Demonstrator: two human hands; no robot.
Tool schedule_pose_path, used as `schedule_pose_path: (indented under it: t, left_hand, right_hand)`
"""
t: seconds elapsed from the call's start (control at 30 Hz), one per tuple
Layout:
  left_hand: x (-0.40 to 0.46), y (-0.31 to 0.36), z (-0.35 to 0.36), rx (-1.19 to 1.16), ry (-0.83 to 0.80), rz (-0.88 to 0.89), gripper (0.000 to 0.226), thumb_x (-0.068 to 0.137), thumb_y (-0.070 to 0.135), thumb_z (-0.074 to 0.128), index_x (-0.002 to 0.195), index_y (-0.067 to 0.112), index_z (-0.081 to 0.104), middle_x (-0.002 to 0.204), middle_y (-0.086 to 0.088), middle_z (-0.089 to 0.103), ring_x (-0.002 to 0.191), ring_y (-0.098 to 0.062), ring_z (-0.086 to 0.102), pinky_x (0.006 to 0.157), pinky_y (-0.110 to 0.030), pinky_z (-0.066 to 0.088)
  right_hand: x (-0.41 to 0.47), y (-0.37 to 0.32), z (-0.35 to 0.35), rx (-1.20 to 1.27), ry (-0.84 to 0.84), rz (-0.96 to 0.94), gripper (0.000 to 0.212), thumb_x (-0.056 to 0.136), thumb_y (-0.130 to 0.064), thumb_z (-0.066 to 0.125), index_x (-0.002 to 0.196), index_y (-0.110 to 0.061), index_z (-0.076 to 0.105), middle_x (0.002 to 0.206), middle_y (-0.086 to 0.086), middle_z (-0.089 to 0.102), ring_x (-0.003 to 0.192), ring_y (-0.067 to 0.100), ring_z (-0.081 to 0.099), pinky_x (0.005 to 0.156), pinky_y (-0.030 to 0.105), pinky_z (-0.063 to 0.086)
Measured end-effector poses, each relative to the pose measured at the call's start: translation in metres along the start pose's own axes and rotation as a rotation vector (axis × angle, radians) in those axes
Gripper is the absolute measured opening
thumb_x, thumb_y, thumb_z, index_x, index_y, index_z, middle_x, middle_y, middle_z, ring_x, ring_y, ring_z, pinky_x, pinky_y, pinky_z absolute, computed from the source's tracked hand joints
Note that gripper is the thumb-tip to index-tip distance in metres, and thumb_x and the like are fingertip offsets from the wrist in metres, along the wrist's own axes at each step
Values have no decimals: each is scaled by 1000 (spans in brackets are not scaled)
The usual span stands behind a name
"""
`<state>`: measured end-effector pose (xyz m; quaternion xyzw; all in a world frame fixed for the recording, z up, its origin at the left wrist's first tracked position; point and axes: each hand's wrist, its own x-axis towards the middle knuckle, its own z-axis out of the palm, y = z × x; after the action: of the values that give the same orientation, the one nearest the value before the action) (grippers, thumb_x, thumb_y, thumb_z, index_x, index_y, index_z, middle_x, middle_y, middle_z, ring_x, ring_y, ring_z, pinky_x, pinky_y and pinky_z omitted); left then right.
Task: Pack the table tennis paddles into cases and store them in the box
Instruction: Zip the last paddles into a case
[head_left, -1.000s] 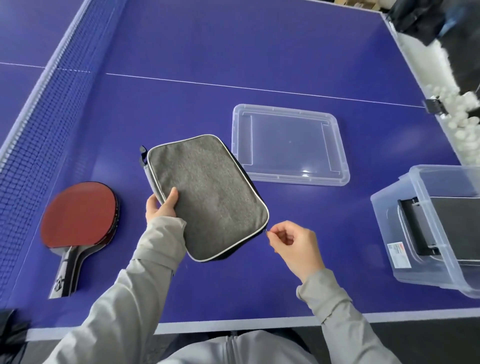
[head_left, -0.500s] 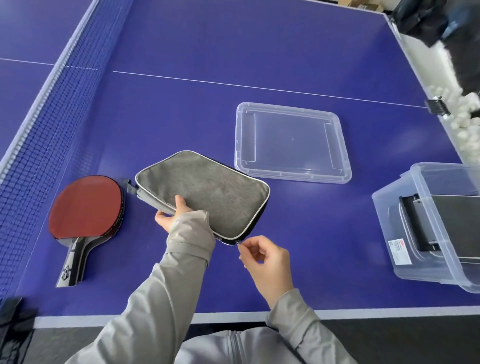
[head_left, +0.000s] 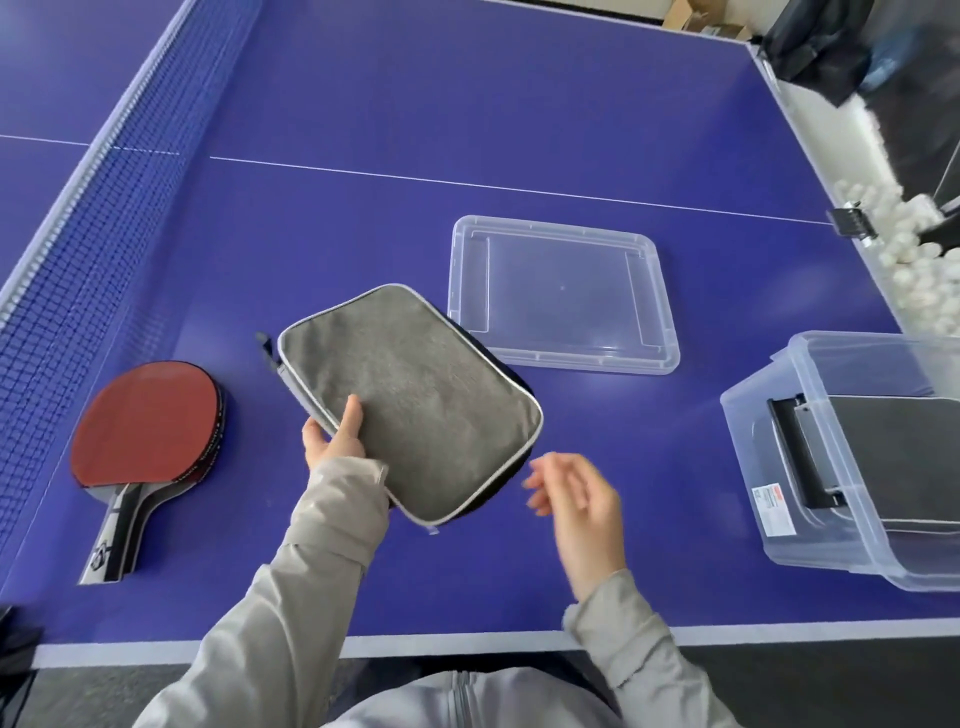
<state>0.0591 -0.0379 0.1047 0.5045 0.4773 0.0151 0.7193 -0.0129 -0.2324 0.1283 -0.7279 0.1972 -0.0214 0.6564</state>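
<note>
One hand, the left hand (head_left: 332, 441), pinches the grey case (head_left: 410, 400) above the counter's near edge, right hand (head_left: 576, 504) loosely open and empty, so the case could slip from that edge-only hold.

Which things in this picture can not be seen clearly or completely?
- Inside of the grey case, head view: its fabric hides whether a paddle is in it.
- Clear box: the right edge cuts it off; how many dark cases lie inside is unclear.
- Right hand: fingertips blurred by motion.
- Paddle: print on its handle is too small to read.
- Left hand: fingers hidden under the case.
</note>
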Motion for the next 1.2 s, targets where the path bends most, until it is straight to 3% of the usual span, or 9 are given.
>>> schedule_pose_path:
  t: [0.1, 0.27, 0.4, 0.47, 0.63, 0.83, 1.0, 1.1, 1.2]
  left_hand:
    - [-2, -3, -11, -4, -281, -2, 10, 85, 30, 66, 94, 28, 61, 85, 2, 68, 72, -18, 65, 62, -31, 54]
    - [-14, -14, -13, 102, -576, -17, 28, 71, 38, 70, 97, 29, 67, 86, 3, 74, 74, -14, 71, 57, -27, 55]
    - [-19, -23, -5, 172, -555, 32, 26, 75, 39, 69, 99, 31, 65, 92, 6, 74, 87, -17, 69, 68, -27, 55]
    - [-22, -26, 1, 279, -495, 91, 23, 81, 37, 68, 102, 30, 63, 91, 10, 73, 91, -17, 66, 66, -19, 52]
    - [-40, -31, 13, 755, -310, 370, 71, 76, 37, 75, 137, 27, 40, 137, -2, 38, 129, -21, 37, 109, -36, 30]
    - [-102, -50, 30, 590, -724, 302, 53, 82, 43, 67, 125, 51, 37, 123, 15, 40, 115, -3, 45, 102, -24, 34]
    - [-101, -55, 20, 534, -594, 309, 46, 92, 22, 57, 105, 62, 41, 119, 13, 50, 113, -13, 54, 102, -36, 42]
    - [-90, -53, 8, 563, -582, 324, 45, 92, 21, 57, 105, 63, 46, 119, 13, 55, 106, -15, 60, 94, -45, 50]
    - [-72, -45, -6, 539, -439, 362, 45, 92, 20, 57, 95, 65, 54, 98, 24, 63, 83, -7, 65, 81, -27, 53]
  right_hand:
    - [29, -8, -31, 73, 26, 126, 16, 96, -17, 49, 101, -13, 64, 90, 7, 65, 73, 11, 61, 61, 23, 49]
    - [45, -19, -40, 168, -363, 307, 32, 98, -30, 41, 107, -13, 67, 105, 7, 65, 96, 19, 59, 83, 33, 46]
    - [33, -28, -40, 213, -451, 412, 37, 93, -47, 46, 92, -20, 73, 90, 1, 71, 84, 13, 67, 65, 22, 53]
    - [30, -26, -41, 220, -394, 361, 33, 96, -39, 46, 93, -17, 71, 89, 2, 71, 83, 16, 65, 65, 24, 54]
    - [21, -21, -32, 124, -235, 123, 17, 95, -8, 49, 95, -13, 65, 90, 1, 71, 82, 8, 64, 75, 21, 52]
    - [0, -16, -7, -169, -140, -41, 23, 90, -6, 56, 99, -27, 57, 87, -1, 70, 63, 5, 66, 59, 16, 51]
    - [-7, -11, 3, -266, -194, -64, 28, 91, -13, 56, 93, -41, 52, 85, -1, 70, 68, 23, 66, 62, 27, 55]
    - [-9, -6, 3, -291, -288, -56, 26, 92, -17, 55, 98, -42, 53, 89, 0, 70, 72, 20, 67, 68, 32, 56]
    - [-6, 2, -1, -378, -289, -81, 17, 92, -17, 56, 106, -27, 56, 85, -1, 69, 70, 20, 65, 67, 32, 53]
